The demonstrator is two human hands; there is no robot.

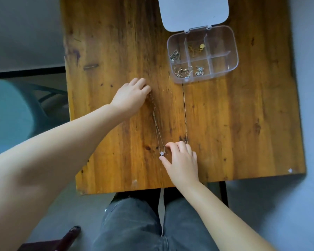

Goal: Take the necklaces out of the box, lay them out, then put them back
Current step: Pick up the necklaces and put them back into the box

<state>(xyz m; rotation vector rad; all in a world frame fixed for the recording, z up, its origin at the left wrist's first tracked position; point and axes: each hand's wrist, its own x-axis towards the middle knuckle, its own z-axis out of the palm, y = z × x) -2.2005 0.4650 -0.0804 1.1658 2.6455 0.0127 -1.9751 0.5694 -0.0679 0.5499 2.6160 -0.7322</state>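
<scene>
One thin necklace (157, 124) lies stretched out on the wooden table (243, 124), running from the near left of the clear box (202, 53) down toward the table's near edge, its small pale pendant (162, 153) at the near end. The left hand (131, 96) rests curled over the chain's far end, apparently pinning or pinching it; whether it truly grips I cannot tell. The right hand (182, 160) sits just beside the pendant, thumb and forefinger spread narrowly around it, not closed on it.

So the task looks early: one necklace is being laid out. The box, lid (193, 12) swung open behind it, still holds tangled chains in four compartments, three silvery and one gold-coloured. The two compartments on the right look nearly bare. Putting them back has not begun.
</scene>
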